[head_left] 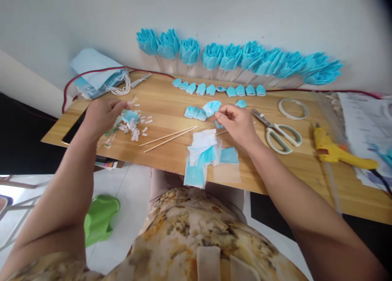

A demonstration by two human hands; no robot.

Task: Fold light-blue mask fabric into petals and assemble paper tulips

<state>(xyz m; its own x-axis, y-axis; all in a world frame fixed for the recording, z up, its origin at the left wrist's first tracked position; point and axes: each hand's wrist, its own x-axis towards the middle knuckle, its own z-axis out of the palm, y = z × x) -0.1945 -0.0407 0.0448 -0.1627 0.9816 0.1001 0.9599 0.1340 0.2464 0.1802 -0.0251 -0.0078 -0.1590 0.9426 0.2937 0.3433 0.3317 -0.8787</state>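
My right hand point(237, 123) pinches a blue fabric petal point(211, 108) by its edge, just above the table. Beside that petal lie more blue petals point(195, 113), partly overlapping. My left hand point(104, 115) is over a heap of small white paper strips point(134, 128) and a blue scrap point(131, 117). Its fingers are pressed together; whatever is between them is too small to make out. A row of folded blue petals point(210, 89) runs along the back. Near the front edge, blue and white fabric pieces point(202, 148) are stacked beside two thin wooden sticks point(170, 139).
Blue fabric flowers on sticks point(231, 57) lean against the wall. Scissors point(280, 134), a tape roll point(293, 109) and a yellow glue gun point(339, 152) lie at the right. Face masks point(98, 70) and a red-black cable point(65, 87) are at the back left. A green stool point(101, 217) stands below.
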